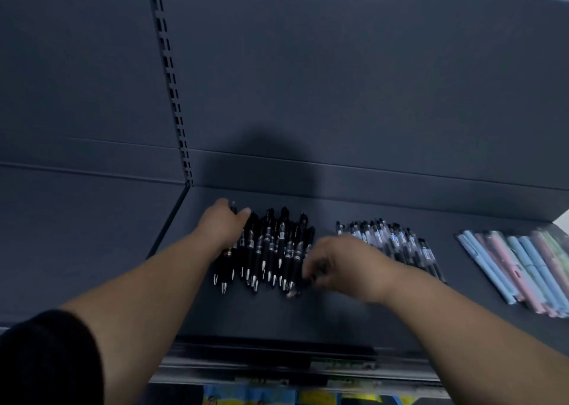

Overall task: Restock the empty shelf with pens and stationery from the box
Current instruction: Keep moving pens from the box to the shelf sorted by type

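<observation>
A row of several black pens [271,250] lies on the dark shelf [338,309], tips toward me. My left hand [223,226] rests on the left end of this row, fingers curled over a few pens. My right hand [338,263] is at the row's right end, fingers pinched around the lower part of a pen; it is blurred. To the right lies a group of clear-barrel pens [397,244], partly hidden by my right hand. The box is out of view.
Pastel blue and pink pens [517,269] in clear packs lie at the far right of the shelf. A slotted upright [171,81] runs up the dark back panel. Below the shelf's front edge [277,355] colourful goods show on a lower level.
</observation>
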Action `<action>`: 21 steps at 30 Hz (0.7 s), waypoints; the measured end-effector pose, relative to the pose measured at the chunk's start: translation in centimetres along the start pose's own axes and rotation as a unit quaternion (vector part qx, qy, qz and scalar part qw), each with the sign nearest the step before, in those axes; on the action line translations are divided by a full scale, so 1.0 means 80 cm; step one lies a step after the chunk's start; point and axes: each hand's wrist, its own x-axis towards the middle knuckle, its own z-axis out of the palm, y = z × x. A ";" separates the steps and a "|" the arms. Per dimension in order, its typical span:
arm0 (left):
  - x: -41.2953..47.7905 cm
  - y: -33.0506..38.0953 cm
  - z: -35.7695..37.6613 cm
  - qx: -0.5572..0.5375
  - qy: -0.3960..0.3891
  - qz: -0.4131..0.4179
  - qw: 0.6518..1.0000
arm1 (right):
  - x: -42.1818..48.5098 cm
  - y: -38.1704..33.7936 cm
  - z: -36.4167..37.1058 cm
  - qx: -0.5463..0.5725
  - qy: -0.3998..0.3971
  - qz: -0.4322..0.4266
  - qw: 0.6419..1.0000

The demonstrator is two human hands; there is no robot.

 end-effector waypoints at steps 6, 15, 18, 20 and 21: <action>-0.042 -0.038 -0.003 0.000 0.029 0.077 0.997 | 0.036 -0.008 0.020 -0.029 0.104 -0.020 0.994; -0.084 -0.088 -0.012 0.022 -0.041 0.130 0.990 | 0.050 0.003 0.049 0.002 0.137 -0.021 0.990; -0.089 -0.095 -0.012 0.052 -0.064 0.147 0.986 | 0.062 0.006 0.050 0.027 0.168 -0.026 0.985; -0.091 -0.097 -0.010 0.059 -0.072 0.149 0.984 | 0.071 0.010 0.047 0.065 0.201 -0.013 0.977; -0.092 -0.096 -0.009 0.062 -0.074 0.149 0.984 | 0.076 0.014 0.045 0.079 0.205 -0.003 0.976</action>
